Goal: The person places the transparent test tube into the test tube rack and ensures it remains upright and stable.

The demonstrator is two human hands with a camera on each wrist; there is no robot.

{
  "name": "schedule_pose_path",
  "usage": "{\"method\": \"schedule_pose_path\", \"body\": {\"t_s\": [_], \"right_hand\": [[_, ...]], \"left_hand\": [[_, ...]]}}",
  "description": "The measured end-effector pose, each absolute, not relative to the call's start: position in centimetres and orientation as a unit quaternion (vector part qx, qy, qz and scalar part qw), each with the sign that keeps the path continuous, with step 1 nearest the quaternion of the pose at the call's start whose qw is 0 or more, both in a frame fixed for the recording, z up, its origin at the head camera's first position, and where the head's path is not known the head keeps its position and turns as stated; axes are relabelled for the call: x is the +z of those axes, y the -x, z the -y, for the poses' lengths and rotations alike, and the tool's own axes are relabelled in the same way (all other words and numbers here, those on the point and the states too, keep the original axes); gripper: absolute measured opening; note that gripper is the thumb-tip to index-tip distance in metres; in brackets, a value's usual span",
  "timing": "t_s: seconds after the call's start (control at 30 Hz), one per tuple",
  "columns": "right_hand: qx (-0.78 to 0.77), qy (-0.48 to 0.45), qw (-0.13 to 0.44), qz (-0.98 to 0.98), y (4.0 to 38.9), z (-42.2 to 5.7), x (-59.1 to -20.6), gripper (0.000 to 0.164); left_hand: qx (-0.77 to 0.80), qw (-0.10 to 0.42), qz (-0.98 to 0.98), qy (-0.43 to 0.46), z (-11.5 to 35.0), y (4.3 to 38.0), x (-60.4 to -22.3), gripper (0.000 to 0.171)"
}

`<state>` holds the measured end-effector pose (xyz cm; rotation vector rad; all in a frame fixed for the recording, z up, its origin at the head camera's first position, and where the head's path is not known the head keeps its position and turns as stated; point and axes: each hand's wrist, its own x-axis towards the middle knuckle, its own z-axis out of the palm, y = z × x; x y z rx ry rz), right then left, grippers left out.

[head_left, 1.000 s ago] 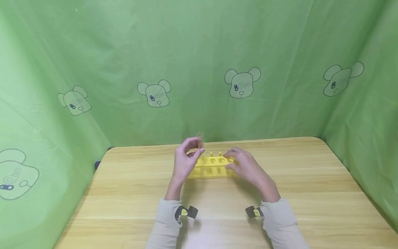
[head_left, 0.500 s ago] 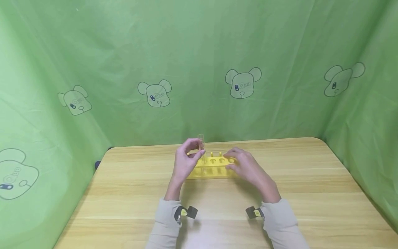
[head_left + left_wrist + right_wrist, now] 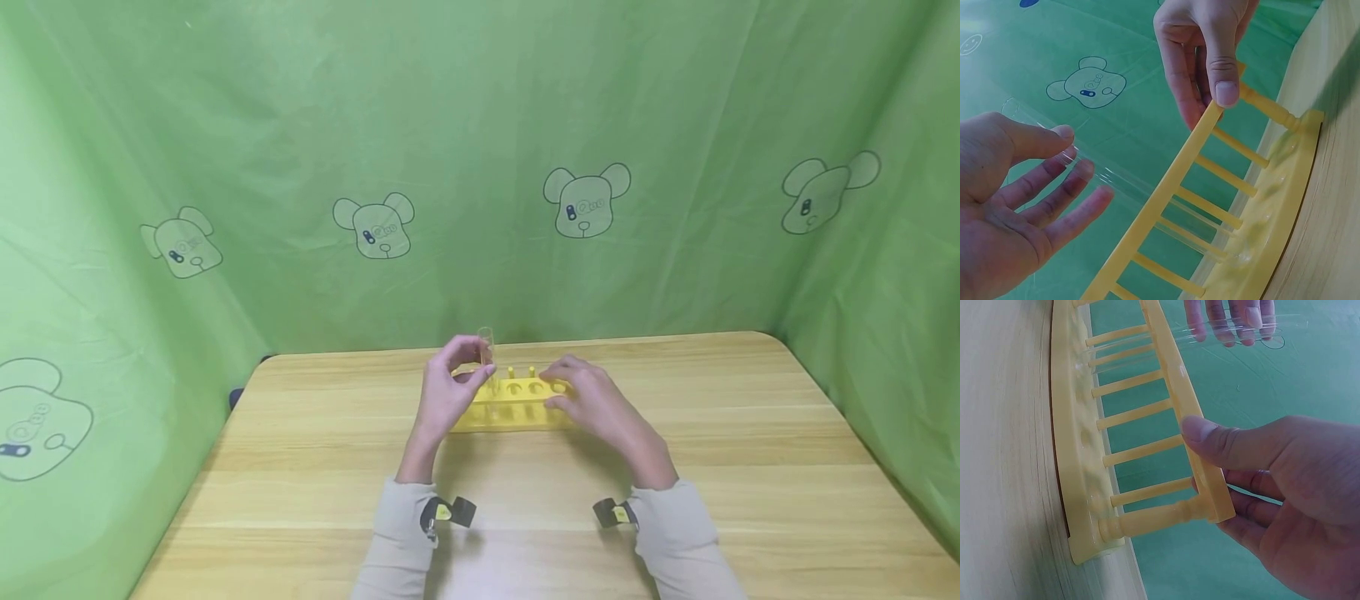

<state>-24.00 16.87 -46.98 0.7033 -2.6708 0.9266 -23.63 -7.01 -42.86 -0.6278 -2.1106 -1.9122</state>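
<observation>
A clear glass test tube (image 3: 487, 336) stands through a hole in the yellow test tube rack (image 3: 517, 401), its upper part rising above the top bar. My left hand (image 3: 447, 389) pinches the tube between thumb and fingers, above the rack. In the left wrist view the lower part of the tube (image 3: 1125, 187) passes the top bar and reaches down to the base. My right hand (image 3: 597, 402) grips the rack's right end, its thumb on the near side of the top bar (image 3: 1175, 375) and its fingers behind.
The rack stands on a wooden table (image 3: 300, 467), toward the far edge. Several other holes and upright pegs (image 3: 532, 372) show on it. A green curtain (image 3: 480, 125) with bear-head prints rises behind the table and on both sides.
The test tube has sunk slightly lower in the rack, and my left fingers have come down a little with it. My right hand keeps its place on the rack.
</observation>
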Motion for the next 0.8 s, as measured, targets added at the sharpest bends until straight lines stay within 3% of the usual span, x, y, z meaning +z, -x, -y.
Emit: {"method": "schedule_pose_path", "body": {"t_s": [0.8], "right_hand": [[0.317, -0.235, 0.111, 0.912, 23.97, -16.78, -46.96, 0.041]], "left_hand": [[-0.645, 0.096, 0.728, 0.21, 7.23, 23.82, -43.01, 0.03]]}}
